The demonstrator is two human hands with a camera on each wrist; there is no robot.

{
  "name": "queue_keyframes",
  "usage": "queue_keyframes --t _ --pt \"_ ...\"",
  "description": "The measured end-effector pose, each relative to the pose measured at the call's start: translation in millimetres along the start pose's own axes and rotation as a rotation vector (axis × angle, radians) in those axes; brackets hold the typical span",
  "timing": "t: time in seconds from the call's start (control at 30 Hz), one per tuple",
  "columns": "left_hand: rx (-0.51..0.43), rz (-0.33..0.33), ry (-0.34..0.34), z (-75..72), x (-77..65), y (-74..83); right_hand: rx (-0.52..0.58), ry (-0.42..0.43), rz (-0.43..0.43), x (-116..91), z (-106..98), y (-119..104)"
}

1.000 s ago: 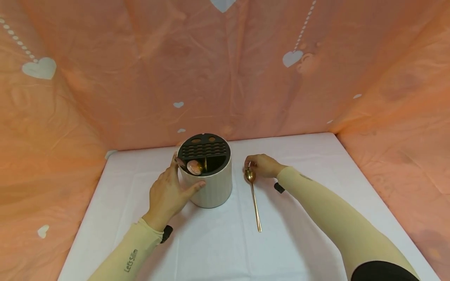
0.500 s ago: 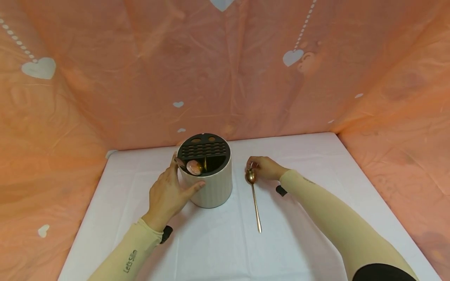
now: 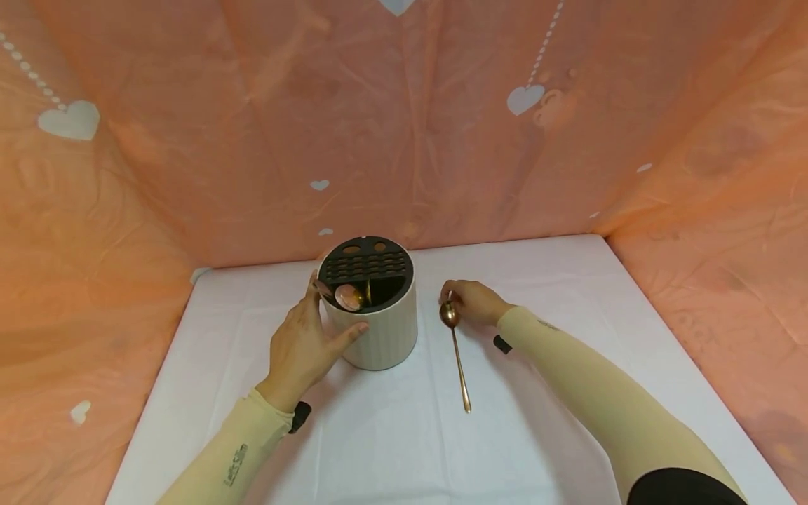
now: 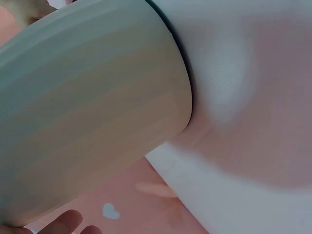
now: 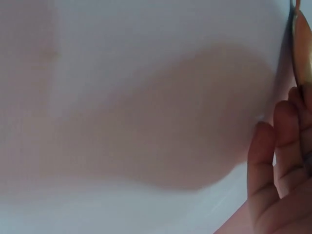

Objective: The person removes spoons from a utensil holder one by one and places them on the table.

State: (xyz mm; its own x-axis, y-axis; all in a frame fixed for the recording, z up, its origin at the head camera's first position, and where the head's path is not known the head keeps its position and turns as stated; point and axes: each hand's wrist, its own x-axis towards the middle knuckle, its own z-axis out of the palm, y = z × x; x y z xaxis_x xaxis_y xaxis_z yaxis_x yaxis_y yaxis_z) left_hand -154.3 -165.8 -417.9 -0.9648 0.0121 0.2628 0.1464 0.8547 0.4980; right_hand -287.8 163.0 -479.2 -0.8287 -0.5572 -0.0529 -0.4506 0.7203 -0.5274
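A white ribbed utensil holder (image 3: 385, 340) with a black slotted top (image 3: 366, 263) stands upright on the table. My left hand (image 3: 299, 351) grips its left side, thumb across the front and fingers around behind. The holder's wall fills much of the left wrist view, with fingertips (image 4: 66, 222) at its lower edge. A gold long-handled spoon (image 3: 449, 314) lies right of the holder, its handle pointing towards me. My right hand (image 3: 476, 301) pinches the tip of its bowl. In the right wrist view, curled fingers (image 5: 287, 126) sit right at the bowl's edge.
Two shiny pinkish utensil heads, one round (image 3: 348, 297) and one edge-on (image 3: 324, 289), show in the holder's front left compartment. A white cloth (image 3: 391, 442) covers the table. Orange curtains (image 3: 265, 140) with white hearts hang behind and at both sides.
My right hand shifts slightly right and back while staying at the spoon's bowl. The left hand keeps its hold on the utensil holder. The head view tilts a little.
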Motion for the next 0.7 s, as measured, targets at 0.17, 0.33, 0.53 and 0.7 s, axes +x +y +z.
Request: queue_keyframes --t 0.17,0.33,0.53,0.7 --pt "-0.010 -0.011 -0.002 -1.4 2.9 2.1 -0.047 -0.005 0.029 -2.8 -8.4 -4.1" --pt "-0.027 -0.023 -0.028 -0.9 0.8 2.4 -0.070 0.021 0.009 -16.5 -30.7 -11.7" --pt "-0.028 -0.015 -0.020 -0.3 1.3 1.5 -0.039 0.194 -0.163 -35.6 -85.8 -40.3" --pt "-0.009 -0.029 -0.025 -3.9 2.5 2.1 0.049 0.220 -0.303 -46.2 -115.5 -81.2"
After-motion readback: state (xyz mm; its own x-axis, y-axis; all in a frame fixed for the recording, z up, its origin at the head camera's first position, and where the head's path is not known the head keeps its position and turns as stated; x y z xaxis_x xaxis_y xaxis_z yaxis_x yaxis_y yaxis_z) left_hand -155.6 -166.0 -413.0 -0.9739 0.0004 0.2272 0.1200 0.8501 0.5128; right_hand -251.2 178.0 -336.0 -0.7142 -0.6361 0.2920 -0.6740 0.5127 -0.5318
